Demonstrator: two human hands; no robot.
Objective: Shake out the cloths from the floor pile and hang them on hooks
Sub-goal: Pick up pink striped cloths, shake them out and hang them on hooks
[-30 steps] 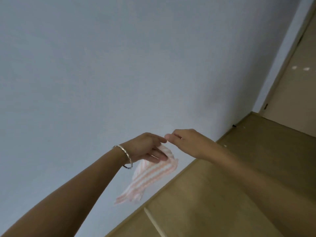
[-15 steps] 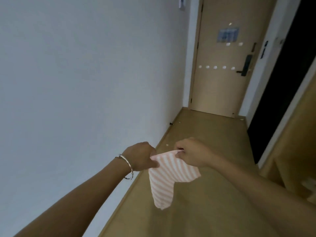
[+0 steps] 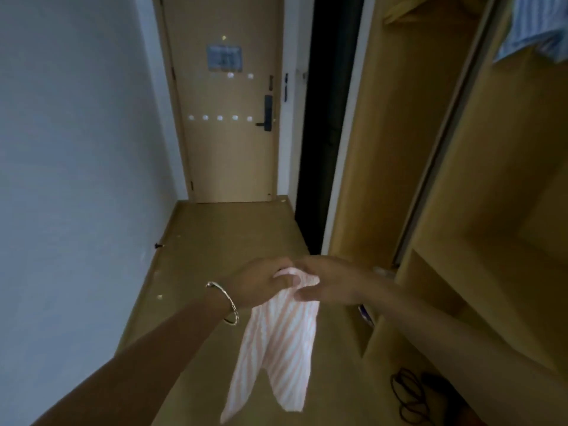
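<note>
We hold a pink-striped cloth (image 3: pixel 279 348) out in front of us, well short of the door (image 3: pixel 227 155) at the hallway's far end. Our left hand (image 3: pixel 261 284), with a bangle (image 3: pixel 226 298) at the wrist, grips the cloth's bunched top edge in curled fingers. Our right hand (image 3: pixel 329 282) pinches the same edge just beside it, thumb underneath. The cloth hangs below both hands in two loose folds, off the floor (image 3: pixel 221 241). The door carries a row of small white dots (image 3: pixel 220 118) and a dark handle (image 3: pixel 268 113). Right of the door stands an open wardrobe (image 3: pixel 491 210).
</note>
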